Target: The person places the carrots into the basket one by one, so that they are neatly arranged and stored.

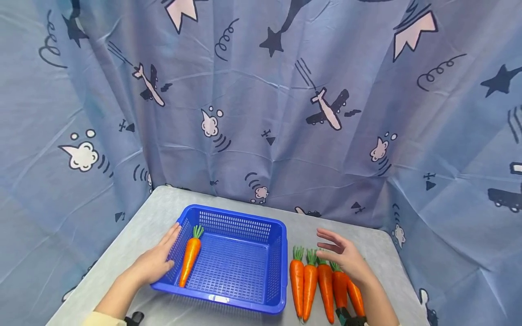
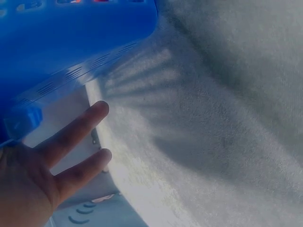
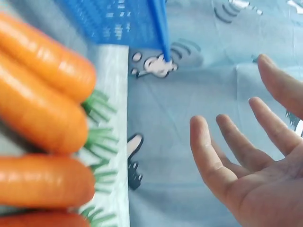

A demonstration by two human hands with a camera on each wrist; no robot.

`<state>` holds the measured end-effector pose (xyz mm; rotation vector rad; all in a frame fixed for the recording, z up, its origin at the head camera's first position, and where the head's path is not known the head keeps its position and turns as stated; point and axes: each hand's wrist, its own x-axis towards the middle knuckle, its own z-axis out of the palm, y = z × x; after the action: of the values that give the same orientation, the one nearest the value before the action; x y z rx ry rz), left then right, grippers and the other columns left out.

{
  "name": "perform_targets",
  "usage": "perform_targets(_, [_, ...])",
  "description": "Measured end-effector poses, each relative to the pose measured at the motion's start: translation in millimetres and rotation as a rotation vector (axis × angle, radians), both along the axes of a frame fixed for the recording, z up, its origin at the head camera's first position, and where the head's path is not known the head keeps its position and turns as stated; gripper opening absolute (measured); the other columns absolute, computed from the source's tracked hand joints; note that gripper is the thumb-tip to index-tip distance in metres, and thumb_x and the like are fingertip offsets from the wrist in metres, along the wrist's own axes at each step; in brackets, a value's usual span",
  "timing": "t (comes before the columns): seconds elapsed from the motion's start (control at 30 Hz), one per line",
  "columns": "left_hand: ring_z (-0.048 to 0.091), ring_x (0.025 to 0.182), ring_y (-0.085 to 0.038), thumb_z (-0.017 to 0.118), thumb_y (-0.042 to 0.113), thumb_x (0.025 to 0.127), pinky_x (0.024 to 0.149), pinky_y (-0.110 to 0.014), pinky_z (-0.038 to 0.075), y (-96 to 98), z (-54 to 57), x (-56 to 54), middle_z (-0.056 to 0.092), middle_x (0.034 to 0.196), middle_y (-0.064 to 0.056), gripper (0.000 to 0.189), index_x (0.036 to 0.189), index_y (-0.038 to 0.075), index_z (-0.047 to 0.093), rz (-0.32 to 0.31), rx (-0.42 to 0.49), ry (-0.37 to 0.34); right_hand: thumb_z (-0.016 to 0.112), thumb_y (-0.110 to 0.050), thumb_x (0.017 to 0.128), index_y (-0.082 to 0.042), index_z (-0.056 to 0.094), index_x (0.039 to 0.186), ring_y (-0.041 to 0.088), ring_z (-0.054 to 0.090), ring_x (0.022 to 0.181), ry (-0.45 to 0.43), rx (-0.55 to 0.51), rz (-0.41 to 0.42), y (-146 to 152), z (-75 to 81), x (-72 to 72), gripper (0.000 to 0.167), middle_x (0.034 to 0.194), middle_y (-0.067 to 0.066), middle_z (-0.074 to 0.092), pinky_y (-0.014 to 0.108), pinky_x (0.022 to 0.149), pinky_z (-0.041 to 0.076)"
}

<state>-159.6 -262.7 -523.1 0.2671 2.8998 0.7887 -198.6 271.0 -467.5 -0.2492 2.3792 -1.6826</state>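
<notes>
A blue plastic basket stands on the table, with one orange carrot lying along its left side, green top pointing away. My left hand is at the basket's left rim with its fingers extended; the left wrist view shows the fingers spread beside the blue wall. To the right of the basket, several carrots lie side by side, tops toward the back. Above their green tops hovers my right hand, its fingers apart and lightly bent, holding nothing. The right forearm hides part of the rightmost carrots.
A light grey table carries everything. Blue curtains printed with planes and stars hang behind it and along both sides. Dark straps circle both wrists, and a pale sleeve shows on the left arm.
</notes>
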Motion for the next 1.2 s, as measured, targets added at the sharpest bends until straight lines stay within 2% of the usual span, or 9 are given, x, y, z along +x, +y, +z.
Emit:
perform_targets(0.2, [0.054,0.127,-0.05,0.063,0.004,0.086,0.09,-0.063,0.053,0.5,1.0,-0.1,0.004,0.171,-0.011,0.094,0.164,0.014,0.011,-0.008,0.009,0.011,0.073,-0.028,0.092,-0.014,0.045,0.152,0.034,0.055,0.134,-0.031,0.045,-0.072,22,-8.2,1.3,0.067,0.155,0.016,0.045,0.038,0.099,0.056])
perform_targets(0.5, [0.053,0.129,-0.049,0.063,0.005,0.086,0.091,-0.063,0.053,-0.6,-0.5,-0.4,0.004,0.171,-0.011,0.093,0.164,0.014,0.012,-0.011,0.002,0.022,0.072,-0.033,0.092,-0.013,0.044,0.153,0.007,0.064,0.119,-0.084,0.1,-0.168,63,-22.4,11.5,0.07,0.151,0.008,0.05,0.04,0.099,0.056])
perform_targets(0.7, [0.052,0.13,-0.049,0.063,0.004,0.087,0.092,-0.064,0.052,1.1,2.0,1.3,0.005,0.171,-0.01,0.092,0.164,0.014,0.012,-0.007,0.009,0.019,0.075,-0.036,0.09,-0.011,0.046,0.151,0.0,0.065,0.112,-0.085,0.137,-0.25,86,-27.6,20.6,0.073,0.133,-0.018,0.058,0.029,0.092,0.058])
perform_targets(0.77, [0.052,0.13,-0.05,0.063,0.004,0.087,0.093,-0.064,0.051,1.2,3.1,2.1,0.005,0.171,-0.01,0.092,0.163,0.013,0.013,-0.006,0.007,0.017,0.075,-0.037,0.09,-0.01,0.045,0.152,-0.005,0.064,0.109,-0.095,0.147,-0.268,92,-28.2,23.2,0.074,0.132,-0.021,0.058,0.027,0.091,0.058])
perform_targets(0.8, [0.052,0.13,-0.05,0.063,0.004,0.087,0.093,-0.065,0.051,1.0,3.3,2.3,0.005,0.171,-0.011,0.092,0.163,0.013,0.013,-0.004,0.006,0.015,0.074,-0.037,0.09,-0.009,0.044,0.152,-0.005,0.064,0.108,-0.101,0.157,-0.275,94,-28.4,24.1,0.075,0.135,-0.017,0.058,0.028,0.092,0.058])
perform_targets(0.87, [0.053,0.13,-0.05,0.062,0.005,0.087,0.093,-0.065,0.051,0.8,3.8,2.5,0.004,0.171,-0.01,0.092,0.164,0.014,0.012,0.0,0.001,0.009,0.074,-0.04,0.09,-0.008,0.041,0.154,-0.003,0.063,0.111,-0.125,0.182,-0.297,98,-28.3,25.3,0.078,0.144,-0.004,0.056,0.031,0.095,0.057])
perform_targets(1.0, [0.053,0.129,-0.05,0.062,0.006,0.088,0.093,-0.065,0.052,0.3,3.6,1.7,0.003,0.171,-0.01,0.092,0.164,0.015,0.01,0.008,-0.004,0.004,0.07,-0.05,0.09,-0.008,0.035,0.157,0.024,0.055,0.133,-0.165,0.248,-0.33,105,-29.8,26.3,0.086,0.16,0.019,0.037,0.043,0.103,0.053])
perform_targets(1.1, [0.054,0.128,-0.049,0.062,0.005,0.087,0.091,-0.064,0.053,0.4,2.8,1.1,0.004,0.171,-0.01,0.092,0.164,0.015,0.011,0.002,-0.003,0.018,0.068,-0.055,0.089,-0.006,0.031,0.158,0.044,0.04,0.142,-0.179,0.283,-0.351,112,-33.2,26.8,0.093,0.162,0.024,0.03,0.051,0.107,0.049])
perform_targets(1.2, [0.055,0.126,-0.049,0.063,0.004,0.087,0.088,-0.062,0.054,1.3,2.9,0.9,0.005,0.171,-0.01,0.092,0.163,0.013,0.012,-0.007,-0.004,0.029,0.068,-0.059,0.087,-0.005,0.028,0.159,0.05,0.034,0.143,-0.213,0.298,-0.377,121,-38.4,27.9,0.098,0.163,0.026,0.025,0.058,0.108,0.045])
